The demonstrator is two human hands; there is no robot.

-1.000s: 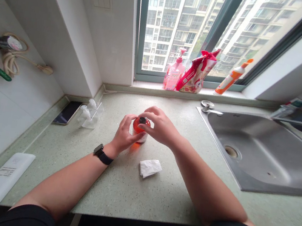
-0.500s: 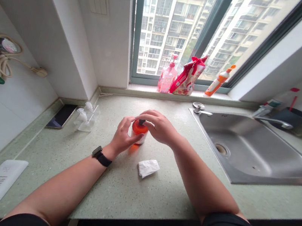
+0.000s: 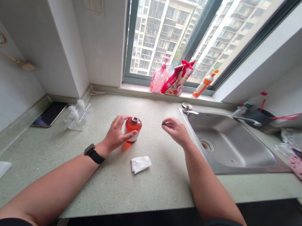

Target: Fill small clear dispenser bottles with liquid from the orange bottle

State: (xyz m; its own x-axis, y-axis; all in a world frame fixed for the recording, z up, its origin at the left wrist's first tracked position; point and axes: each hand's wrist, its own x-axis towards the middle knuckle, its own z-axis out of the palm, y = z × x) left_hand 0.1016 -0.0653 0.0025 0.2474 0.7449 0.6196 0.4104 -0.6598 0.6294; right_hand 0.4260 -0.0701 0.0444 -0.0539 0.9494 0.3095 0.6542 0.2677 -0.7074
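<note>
An orange-red bottle [image 3: 134, 126] with a pale label stands upright on the speckled green counter, its dark neck uncovered. Around its left side, thumb across the front, my left hand [image 3: 117, 132] grips it. My right hand [image 3: 175, 130] is raised to the right of the bottle, apart from it, pinching a small black cap [image 3: 163, 124] between fingertips. A folded white tissue [image 3: 141, 164] lies on the counter in front of the bottle.
To the right is a steel sink [image 3: 238, 142] with a faucet [image 3: 248, 121]. A clear holder with white pump heads [image 3: 77, 114] and a phone [image 3: 49, 114] lie left. A pink pump bottle [image 3: 160, 77], red bag [image 3: 177, 80] and orange-white bottle [image 3: 203, 85] line the windowsill.
My right hand has lifted the black cap off the bottle and moved right with it. My left hand still holds the bottle. The view has turned slightly to the right.
</note>
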